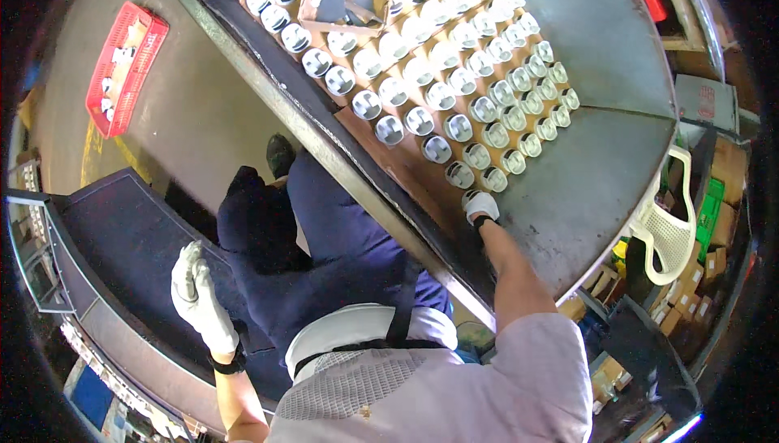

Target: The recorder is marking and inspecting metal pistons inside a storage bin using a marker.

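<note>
Rows of pale round metal pistons point(441, 96) with dark patches stand on brown cardboard across the workbench. At the near corner of these rows, my right hand point(483, 206), in a white glove, has its fingers closed around a piston that it mostly covers. Away from the bench, beside my leg, my left hand point(197, 297) is raised. It also wears a white glove, its fingers stretched upward and slightly bent, with nothing seen in it. A shallow cardboard box point(345, 3) with dark flat pieces sits on top of the pistons at the far left.
The grey metal bench top point(600, 151) extends right of the pistons. A red plastic crate point(122, 70) with a few pistons lies on the floor at left. A dark-topped bench point(134, 224) stands behind my left hand. A cream plastic chair point(667, 228) is at the right.
</note>
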{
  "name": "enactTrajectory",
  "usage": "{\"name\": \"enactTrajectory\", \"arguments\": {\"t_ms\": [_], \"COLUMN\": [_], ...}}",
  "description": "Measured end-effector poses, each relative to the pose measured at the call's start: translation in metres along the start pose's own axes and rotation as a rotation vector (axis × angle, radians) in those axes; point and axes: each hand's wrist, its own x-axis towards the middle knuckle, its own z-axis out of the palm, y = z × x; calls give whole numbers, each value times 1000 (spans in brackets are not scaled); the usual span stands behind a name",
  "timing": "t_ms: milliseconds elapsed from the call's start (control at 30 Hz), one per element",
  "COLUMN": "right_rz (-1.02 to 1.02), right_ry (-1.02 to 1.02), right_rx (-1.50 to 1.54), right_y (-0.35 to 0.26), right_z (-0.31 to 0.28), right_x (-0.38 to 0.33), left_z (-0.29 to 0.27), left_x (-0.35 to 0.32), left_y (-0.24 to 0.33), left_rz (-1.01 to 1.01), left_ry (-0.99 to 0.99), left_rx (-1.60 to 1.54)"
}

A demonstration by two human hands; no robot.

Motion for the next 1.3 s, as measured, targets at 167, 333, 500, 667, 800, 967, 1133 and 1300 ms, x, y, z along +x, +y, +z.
{"name": "enactTrajectory", "arguments": {"t_ms": [167,333,500,667,800,967,1133,1300], "right_rz": [-310,-714,-1203,-1235,-1164,-1147,-1434,-1408], "right_ry": [-115,-475,74,472,554,354,555,565], "right_rx": [-208,695,511,326,241,405,564,547], "right_y": [6,-23,-23,-29,-38,-56,-46,-47], "right_z": [-67,-248,-335,-354,-357,-336,-304,-333], "right_x": [1,-82,-134,-153,-146,-125,-48,-83], "left_z": [-8,-25,-84,-149,-212,-315,-330,-279], "left_x": [16,27,9,-84,-128,-173,-101,32], "left_y": [39,69,31,47,27,-12,65,135], "left_rz": [32,209,127,348,290,57,133,483], "left_ry": [-23,-132,-205,18,-6,47,77,-289], "left_rx": [-34,-46,-140,165,-69,-86,94,-170]}}
